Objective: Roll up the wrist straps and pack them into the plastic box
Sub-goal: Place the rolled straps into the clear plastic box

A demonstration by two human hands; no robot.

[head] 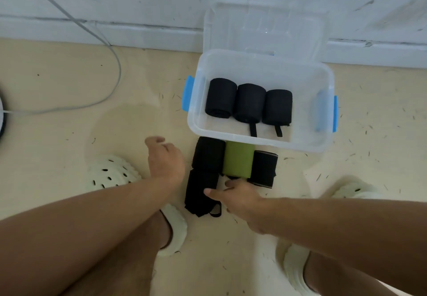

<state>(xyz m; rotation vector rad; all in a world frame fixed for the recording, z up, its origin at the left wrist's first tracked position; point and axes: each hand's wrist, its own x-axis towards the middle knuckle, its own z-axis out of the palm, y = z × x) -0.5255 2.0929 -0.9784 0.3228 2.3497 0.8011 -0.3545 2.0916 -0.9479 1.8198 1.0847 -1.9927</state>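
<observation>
Your right hand (240, 200) is down on the floor (69, 138), thumb lying across the near black strap (199, 191), fingers reaching toward the bottom edge of the green roll (238, 159). Whether it pinches either one I can't tell; the fingertips are hidden under the hand. Your left hand (165, 159) hovers just left of the straps, fingers loosely curled, holding nothing.

Four straps on the floor: a black roll (208, 156) touching the green roll's left side, a black roll with grey edges (263, 168) touching its right, and the near black strap below them, loose, a loop trailing at its near end.

The plastic box (261, 141) sits just beyond, its near rim overlapping the tops of the floor rolls. Inside, three black rolls (250, 101) side by side at the left, touching; the right part is bare. Clear lid (265, 27) leans on the wall behind. Blue latches (188, 93) on both ends.

A grey cable (115, 64) runs at far left. Pale shoes (111, 171) flank the straps.
</observation>
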